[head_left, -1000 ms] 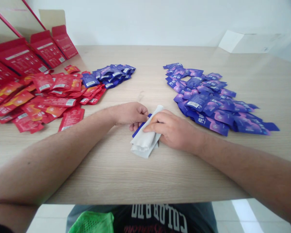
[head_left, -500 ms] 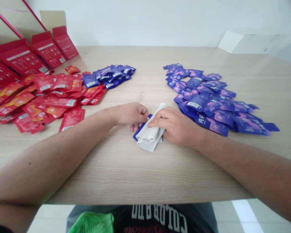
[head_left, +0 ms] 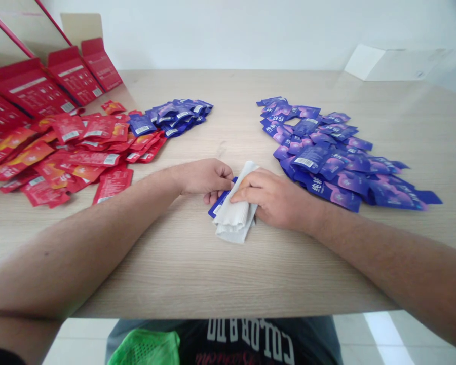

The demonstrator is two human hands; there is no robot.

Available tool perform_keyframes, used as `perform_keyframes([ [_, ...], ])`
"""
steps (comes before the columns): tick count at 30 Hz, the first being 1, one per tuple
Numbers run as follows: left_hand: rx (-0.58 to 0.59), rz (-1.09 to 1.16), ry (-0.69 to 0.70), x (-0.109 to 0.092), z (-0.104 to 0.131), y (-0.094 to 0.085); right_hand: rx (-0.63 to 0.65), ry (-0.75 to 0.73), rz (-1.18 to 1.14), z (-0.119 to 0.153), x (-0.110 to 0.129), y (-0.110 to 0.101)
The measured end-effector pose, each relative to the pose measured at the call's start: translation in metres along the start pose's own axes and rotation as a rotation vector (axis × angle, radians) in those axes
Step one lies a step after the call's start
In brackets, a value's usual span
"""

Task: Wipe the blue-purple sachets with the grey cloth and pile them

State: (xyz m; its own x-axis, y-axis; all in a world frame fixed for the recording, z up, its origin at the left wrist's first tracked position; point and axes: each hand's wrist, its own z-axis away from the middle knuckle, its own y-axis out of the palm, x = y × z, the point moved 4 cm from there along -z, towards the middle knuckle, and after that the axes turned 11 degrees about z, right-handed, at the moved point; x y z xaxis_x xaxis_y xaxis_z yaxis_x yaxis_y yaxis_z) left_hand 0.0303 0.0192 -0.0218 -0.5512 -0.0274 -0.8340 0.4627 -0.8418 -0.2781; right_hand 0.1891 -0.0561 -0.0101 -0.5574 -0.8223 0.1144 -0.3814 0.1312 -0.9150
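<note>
Over the middle of the table, my left hand (head_left: 213, 181) pinches a small blue sachet (head_left: 217, 207) between thumb and fingers. A folded white cloth (head_left: 233, 218) is gripped in my right hand (head_left: 268, 195) and lies against the sachet, covering its right part. Only the sachet's left side and a bit of its pale label show. The cloth's loose folded end hangs toward me, close to the tabletop.
Red sachets (head_left: 95, 157) are heaped at left, beside a smaller blue heap (head_left: 178, 116). Many blue-purple sachets (head_left: 327, 157) spread at right. Open red boxes (head_left: 30, 86) line the back left; a white box (head_left: 387, 63) stands back right on the wooden table (head_left: 220, 284).
The cloth has shifted slightly down and left over the sachet, and its lower end has swung a little. More of the sachet's label shows. Both hands keep their grip.
</note>
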Motion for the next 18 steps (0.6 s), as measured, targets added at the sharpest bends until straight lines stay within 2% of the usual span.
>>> perform_keyframes([
  [4, -0.018, 0.021, -0.009, 0.002, -0.001, 0.0, -0.018, 0.12, 0.068, 0.001, -0.009, 0.0],
  [9, -0.012, 0.01, -0.002, 0.0, -0.002, 0.0, 0.013, -0.026, -0.01, 0.0, 0.003, 0.0],
  [14, -0.009, 0.013, -0.011, 0.001, -0.002, 0.0, -0.025, 0.099, 0.05, 0.0, -0.004, -0.002],
  [18, -0.008, -0.012, 0.01, 0.0, -0.002, -0.001, 0.001, -0.013, 0.0, 0.0, 0.006, -0.002],
])
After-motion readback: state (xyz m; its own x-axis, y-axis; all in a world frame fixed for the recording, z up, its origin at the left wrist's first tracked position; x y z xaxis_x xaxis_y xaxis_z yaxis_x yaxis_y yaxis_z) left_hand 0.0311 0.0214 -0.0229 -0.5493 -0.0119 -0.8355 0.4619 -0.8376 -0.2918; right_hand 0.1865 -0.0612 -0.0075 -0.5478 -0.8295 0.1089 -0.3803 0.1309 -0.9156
